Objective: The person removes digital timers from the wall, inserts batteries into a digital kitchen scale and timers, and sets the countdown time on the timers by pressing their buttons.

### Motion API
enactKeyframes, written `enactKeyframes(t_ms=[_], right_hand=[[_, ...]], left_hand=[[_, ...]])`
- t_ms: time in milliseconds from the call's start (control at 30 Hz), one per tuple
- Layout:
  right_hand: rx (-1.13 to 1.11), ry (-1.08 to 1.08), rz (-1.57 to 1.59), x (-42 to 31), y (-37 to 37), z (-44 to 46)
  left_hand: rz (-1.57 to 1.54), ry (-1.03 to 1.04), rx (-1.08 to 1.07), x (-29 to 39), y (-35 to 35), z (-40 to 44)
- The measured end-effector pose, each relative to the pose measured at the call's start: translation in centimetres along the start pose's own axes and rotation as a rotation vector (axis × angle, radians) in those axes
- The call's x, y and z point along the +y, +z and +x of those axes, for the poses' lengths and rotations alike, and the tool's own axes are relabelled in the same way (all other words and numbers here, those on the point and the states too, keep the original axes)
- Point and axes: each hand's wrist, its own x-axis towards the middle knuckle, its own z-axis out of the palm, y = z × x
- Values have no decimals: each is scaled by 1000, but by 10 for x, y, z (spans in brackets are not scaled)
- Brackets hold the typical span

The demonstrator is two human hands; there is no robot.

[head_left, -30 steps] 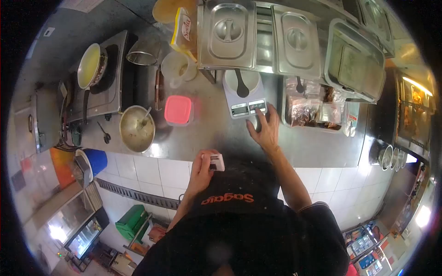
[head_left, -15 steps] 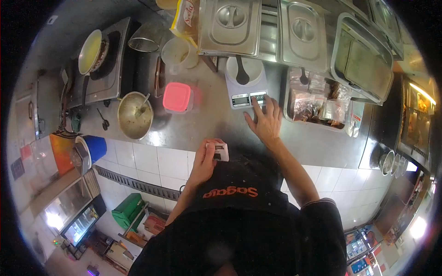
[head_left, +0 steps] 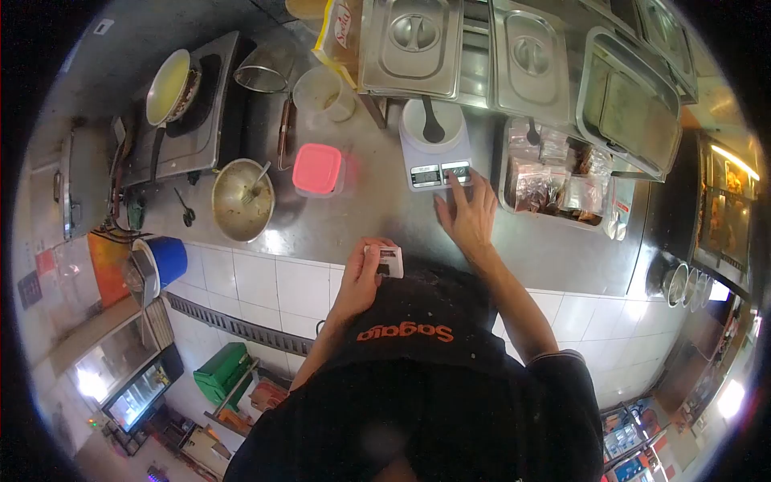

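My left hand [head_left: 360, 277] is closed around a small white pack with dark markings [head_left: 391, 262], close to the apron at the counter's front edge. My right hand [head_left: 472, 215] is palm down with its fingers stretched out. Its index fingertip touches the right-hand panel of a white digital kitchen scale [head_left: 438, 159]. A round white bowl [head_left: 455, 120] rests on top of the scale, and a black spoon [head_left: 434, 130] lies across it. The scale's readout is too small to read.
Left on the steel counter are a pink-lidded tub [head_left: 317, 169], a metal bowl with a utensil [head_left: 243, 210], scissors [head_left: 186, 210] and a pan [head_left: 169, 92] on a stove. A tray of small bags [head_left: 554, 189] sits right, below lidded steel containers [head_left: 530, 60].
The view has shifted slightly, so the counter items appear a little further right. My right index finger stays at the scale's panel, and my left hand still holds the white pack.
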Motion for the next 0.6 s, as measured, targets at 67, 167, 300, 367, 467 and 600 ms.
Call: enactKeyframes(t_ms=[67,167,300,367,467,600], right_hand=[[-16,28,-2,-3,-2,-1],[12,26,8,-5,1,0],[13,30,15,-3,0,5],[12,30,12,-1,1,5],[-7,18,-18,-2,4,3],[-42,-2,-72,-4,3,7]], left_hand=[[52,-16,-4,6,3,-2],[103,-10,0,12,6,-3],[75,-63,9,17,7,-2],[63,-61,6,14,5,-1],[66,-61,-4,14,5,-2],[41,-75,43,12,8,1]])
